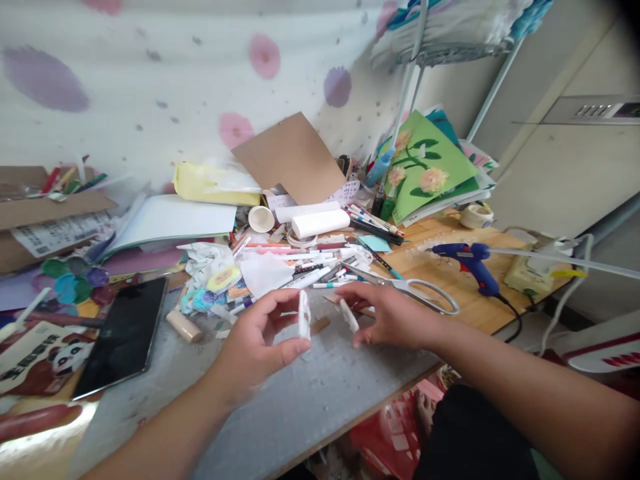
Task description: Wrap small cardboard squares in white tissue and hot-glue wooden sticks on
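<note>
Between the thumb and fingers of my left hand (255, 340) is a small, flat white piece (304, 315), held upright and seen nearly edge-on. A second thin white piece (349, 316) is pinched in my right hand (387, 315), tilted, a short gap to the right of the first. What the pieces are made of, I cannot make out. Both hands are raised over the grey work surface (300, 393). Just beyond my right hand lies a pair of scissors (420, 290) with grey handles. A small tan cylinder (184, 326) lies left of my left hand.
Pens and paper scraps (265, 270) crowd the table's middle. A blue glue gun (467, 263) stands at the right, its cord trailing off the edge. A black tablet (125, 333) lies at the left near paint pots (70, 287). Brown cardboard (295, 157) leans at the back.
</note>
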`<state>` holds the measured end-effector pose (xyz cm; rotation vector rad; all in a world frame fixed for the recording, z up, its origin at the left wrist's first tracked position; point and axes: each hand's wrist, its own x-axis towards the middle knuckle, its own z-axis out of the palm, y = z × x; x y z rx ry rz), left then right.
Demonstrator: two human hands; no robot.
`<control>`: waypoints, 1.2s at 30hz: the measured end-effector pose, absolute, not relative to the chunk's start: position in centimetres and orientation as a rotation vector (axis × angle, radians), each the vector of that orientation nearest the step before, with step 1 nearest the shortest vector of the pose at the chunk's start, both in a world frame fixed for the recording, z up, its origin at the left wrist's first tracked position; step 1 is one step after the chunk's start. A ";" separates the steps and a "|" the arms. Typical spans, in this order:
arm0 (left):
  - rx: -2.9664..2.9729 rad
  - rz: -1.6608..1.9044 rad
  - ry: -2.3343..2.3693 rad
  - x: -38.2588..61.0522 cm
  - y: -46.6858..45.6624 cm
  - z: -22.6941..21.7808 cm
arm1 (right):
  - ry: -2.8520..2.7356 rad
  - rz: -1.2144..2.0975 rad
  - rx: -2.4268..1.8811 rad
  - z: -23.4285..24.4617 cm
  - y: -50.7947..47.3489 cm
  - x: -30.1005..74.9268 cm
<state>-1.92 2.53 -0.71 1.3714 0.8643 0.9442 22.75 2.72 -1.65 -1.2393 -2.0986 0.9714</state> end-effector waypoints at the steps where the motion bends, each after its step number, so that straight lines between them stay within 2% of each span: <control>1: 1.325 0.946 0.838 -1.9 2.5 -0.7 | -2.059 0.983 -1.234 -1.9 2.7 22.7; 9: 1.117 0.934 0.646 -1.6 2.1 -0.2 | -1.726 1.140 -0.897 1.0 0.8 20.8; 24: 0.975 0.986 0.548 -1.5 1.6 0.2 | -1.884 0.221 -1.014 2.4 -0.4 18.4; 36: 1.088 1.048 0.583 -1.3 1.6 -0.2 | -1.874 0.207 -0.967 1.4 -0.6 17.2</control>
